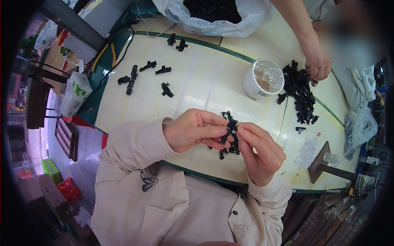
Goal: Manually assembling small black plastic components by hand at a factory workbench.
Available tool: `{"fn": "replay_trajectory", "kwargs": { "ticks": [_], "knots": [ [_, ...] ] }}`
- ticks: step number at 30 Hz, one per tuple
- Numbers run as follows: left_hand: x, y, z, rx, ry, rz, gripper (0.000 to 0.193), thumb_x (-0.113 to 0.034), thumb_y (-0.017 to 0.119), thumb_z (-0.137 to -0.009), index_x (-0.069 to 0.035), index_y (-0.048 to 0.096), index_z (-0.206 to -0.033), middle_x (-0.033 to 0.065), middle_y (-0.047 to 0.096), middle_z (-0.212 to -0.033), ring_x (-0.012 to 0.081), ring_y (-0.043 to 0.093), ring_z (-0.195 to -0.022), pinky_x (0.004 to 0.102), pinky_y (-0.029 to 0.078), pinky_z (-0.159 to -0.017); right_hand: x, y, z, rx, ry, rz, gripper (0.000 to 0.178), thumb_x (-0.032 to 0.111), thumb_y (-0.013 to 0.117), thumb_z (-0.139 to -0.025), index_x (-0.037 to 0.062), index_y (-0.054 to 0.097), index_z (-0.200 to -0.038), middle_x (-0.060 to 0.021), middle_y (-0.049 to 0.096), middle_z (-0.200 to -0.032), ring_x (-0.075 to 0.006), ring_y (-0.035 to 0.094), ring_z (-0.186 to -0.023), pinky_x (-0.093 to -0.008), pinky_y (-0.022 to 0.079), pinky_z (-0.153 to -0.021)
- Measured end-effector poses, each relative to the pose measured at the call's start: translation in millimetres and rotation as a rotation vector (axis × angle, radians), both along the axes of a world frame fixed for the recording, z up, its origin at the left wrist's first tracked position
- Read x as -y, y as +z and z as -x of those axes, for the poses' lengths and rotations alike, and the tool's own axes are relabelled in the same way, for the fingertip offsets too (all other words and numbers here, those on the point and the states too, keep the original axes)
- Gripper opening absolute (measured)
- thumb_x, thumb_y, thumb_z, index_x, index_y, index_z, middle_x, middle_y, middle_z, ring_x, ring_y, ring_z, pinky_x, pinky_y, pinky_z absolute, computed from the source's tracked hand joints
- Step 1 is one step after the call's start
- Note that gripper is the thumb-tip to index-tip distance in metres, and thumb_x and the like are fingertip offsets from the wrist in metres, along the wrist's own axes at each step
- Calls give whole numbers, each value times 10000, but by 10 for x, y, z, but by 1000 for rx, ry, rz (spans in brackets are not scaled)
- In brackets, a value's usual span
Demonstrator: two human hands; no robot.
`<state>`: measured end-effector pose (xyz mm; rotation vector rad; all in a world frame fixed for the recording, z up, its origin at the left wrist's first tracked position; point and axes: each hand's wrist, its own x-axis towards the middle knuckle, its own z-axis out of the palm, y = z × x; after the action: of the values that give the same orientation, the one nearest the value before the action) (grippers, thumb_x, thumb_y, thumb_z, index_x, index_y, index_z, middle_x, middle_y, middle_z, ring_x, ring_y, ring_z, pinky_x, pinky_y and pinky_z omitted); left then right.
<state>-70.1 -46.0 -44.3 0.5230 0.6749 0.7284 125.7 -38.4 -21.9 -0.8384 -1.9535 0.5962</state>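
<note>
A single black piece (228,133) is held above the table (197,74), toward the middle of its near edge; it is pinched between thumb and fingers of the left hand (191,131), while the fingertips of the right hand (260,153) are drawn narrow at its right side; whether a tiny part is gripped there cannot be told. Fine fingertip work on this one piece is judged to be the step in hand; whether it is fitting or checking cannot be made out; a steady left pinch and a small, exact right-hand movement seem to be called for next.

Beneath the hands, small black parts (230,149) are gathered near the same edge; separate black pieces (130,80) are spread toward the far left corner; a larger heap of black parts (301,96) is piled at the far edge, toward the right, beside a white tub (254,88), and is being reached into by a co-worker's hand (318,65).
</note>
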Motion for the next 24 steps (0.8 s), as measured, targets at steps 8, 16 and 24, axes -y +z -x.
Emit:
{"fn": "replay_trajectory", "kwargs": {
  "ticks": [8,16,24],
  "knots": [
    [32,72,-55,-213,130,-149,202,-78,579,-879,46,587,-1039,116,645,-923,169,650,-837,254,558,-718,-11,-62,13,147,-5,-147,292,-99,671,-660,-54,639,-947,-175,646,-942,-270,660,-797,-290,551,-666],
    [16,62,39,-241,134,-93,198,-80,588,-872,54,598,-1017,123,649,-904,170,652,-809,243,554,-708,1,-157,84,25,-64,-6,265,-118,641,-724,-45,634,-979,-170,651,-953,-237,663,-790,-276,537,-696],
    [111,78,278,-355,287,20,238,-91,588,-871,58,593,-1055,122,649,-914,185,656,-812,247,549,-731,69,-129,-310,85,-291,96,215,-108,670,-715,-48,649,-921,-159,671,-875,-219,664,-795,-265,524,-695]
  ]
}}
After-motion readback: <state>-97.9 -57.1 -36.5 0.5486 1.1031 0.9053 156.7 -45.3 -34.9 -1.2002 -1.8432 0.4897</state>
